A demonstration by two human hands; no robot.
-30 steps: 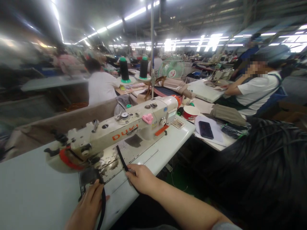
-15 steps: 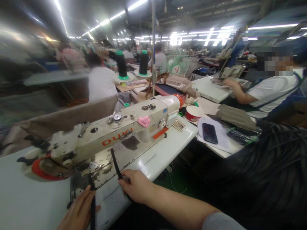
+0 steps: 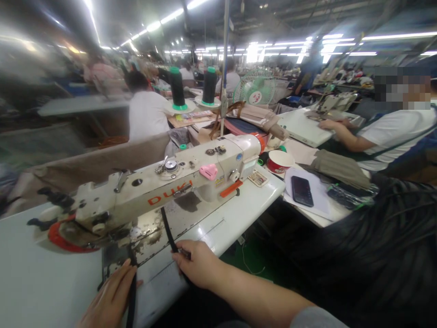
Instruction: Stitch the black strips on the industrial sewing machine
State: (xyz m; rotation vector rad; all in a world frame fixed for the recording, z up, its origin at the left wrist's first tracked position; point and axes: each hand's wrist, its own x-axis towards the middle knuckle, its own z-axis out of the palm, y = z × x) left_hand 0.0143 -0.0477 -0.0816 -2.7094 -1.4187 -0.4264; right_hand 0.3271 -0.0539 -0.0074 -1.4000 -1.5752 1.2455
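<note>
A narrow black fabric strip runs from the sewing machine's needle area toward me. My left hand lies along it with straight fingers, and the strip passes between them and the thumb, whose tip shows on the far side. Another length of black strip stretches over the machine bed to my right hand. That hand is closed, pinching it between thumb and forefinger. A small dark metallic thing also shows in its grip, too small to name. The white sewing machine stands just beyond both hands.
A phone lies on papers at the right, near a red-and-white bowl. Black strips or cloth are heaped at the right. Thread cones and a green fan stand behind. A co-worker sits at another machine.
The whole view has shifted slightly, moving things a little to the right in the picture. Both hands keep nearly the same place and hold on the black strip.
</note>
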